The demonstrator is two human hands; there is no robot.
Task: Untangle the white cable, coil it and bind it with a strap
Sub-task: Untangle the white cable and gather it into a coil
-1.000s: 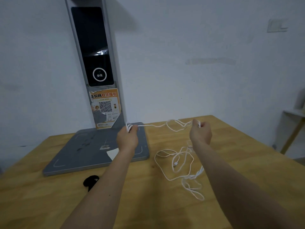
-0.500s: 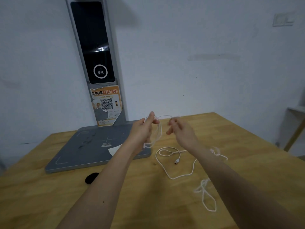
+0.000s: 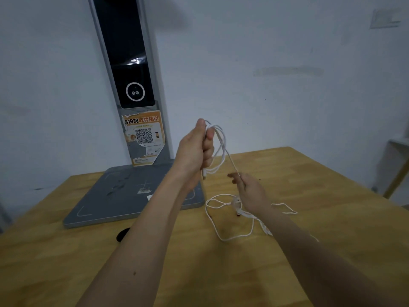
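Cable [image 3: 229, 219]: mostly slack on table [image 3: 332, 218], at 5 o'clock from grey base [image 3: 124, 196].
Left hand [image 3: 195, 149]: fist closed round hanging loops; keep loops even.
Right hand [image 3: 251, 192]: fingertips pinching taut strand; feed steadily, clearing kinks.

Setting: plain indoor workroom or parcel pick-up point, exact kind uncertain. Evidence: bare white wall [image 3: 276, 63]; wooden table [image 3: 221, 273]; grey scanning stand [image 3: 132, 196] with flat base, upright column, dark screen, and an orange QR-code sticker [image 3: 145, 137]; wall switch plate [image 3: 385, 18] upper right.
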